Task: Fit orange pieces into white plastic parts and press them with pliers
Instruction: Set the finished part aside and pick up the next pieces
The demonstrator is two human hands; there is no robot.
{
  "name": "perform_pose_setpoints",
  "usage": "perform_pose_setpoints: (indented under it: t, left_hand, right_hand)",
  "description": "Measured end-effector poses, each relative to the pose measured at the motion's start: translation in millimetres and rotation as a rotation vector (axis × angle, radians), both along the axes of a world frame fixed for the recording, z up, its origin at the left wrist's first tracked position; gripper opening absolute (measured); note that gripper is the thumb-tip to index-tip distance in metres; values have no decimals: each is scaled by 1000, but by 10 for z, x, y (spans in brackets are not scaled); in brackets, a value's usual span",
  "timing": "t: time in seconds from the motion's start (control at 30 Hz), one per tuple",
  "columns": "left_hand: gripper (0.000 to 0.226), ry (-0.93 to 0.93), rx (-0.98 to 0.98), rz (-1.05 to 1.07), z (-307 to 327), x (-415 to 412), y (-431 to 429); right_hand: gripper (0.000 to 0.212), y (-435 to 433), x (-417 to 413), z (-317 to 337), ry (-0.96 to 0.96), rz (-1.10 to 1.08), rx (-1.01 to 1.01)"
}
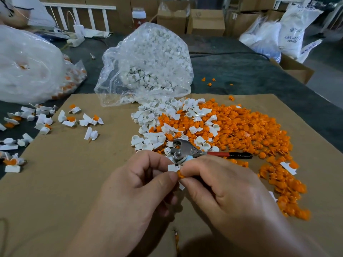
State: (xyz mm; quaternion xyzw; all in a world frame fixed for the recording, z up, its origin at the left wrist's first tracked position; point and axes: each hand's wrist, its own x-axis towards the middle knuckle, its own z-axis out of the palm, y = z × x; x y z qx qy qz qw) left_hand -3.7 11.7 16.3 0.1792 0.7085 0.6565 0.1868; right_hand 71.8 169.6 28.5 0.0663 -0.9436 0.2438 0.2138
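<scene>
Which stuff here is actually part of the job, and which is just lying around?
Job:
left hand holding white part
right hand pinching orange piece
pliers
orange pile
white pile
bag of white parts
finished parts

Lying about:
bottle
boxes
sacks

White plastic part (171, 167), orange piece (179, 173) mostly hidden by fingers (163, 180); pliers (194, 151) head behind right hand (232, 193); sack (293, 34) print blurred.
</scene>
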Motion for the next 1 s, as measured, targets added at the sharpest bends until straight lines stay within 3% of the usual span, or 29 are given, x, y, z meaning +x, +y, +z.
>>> perform_pose_setpoints:
  t: [0.17, 0.27, 0.4, 0.63, 0.8, 0.9, 1.0]
  left_hand:
    - [10, -30, 16, 1, -42, -20, 4]
    - [18, 70, -12, 18, -73, -18, -6]
    - [10, 148, -74, 13, -67, 18, -5]
    - [19, 23, 20, -55, -77, -30, -13]
    - [16, 61, 5, -22, -84, -38, -4]
    - [16, 41, 25, -4, -57, -50, 5]
    - [19, -71, 90, 16, -47, -78, 19]
  right_hand:
    - [9, -5, -4, -17, 22, 6, -5]
    - [12, -1, 0, -18, 24, 26, 4]
    - [12, -11, 1, -20, 37, 18, 19]
    - [13, -4, 9, -7, 15, 46, 41]
    - [17, 17, 24, -22, -6, 73, 24]
    - [27, 115, -1, -15, 45, -91, 134]
    - [55, 291, -48, 26, -241, -324, 318]
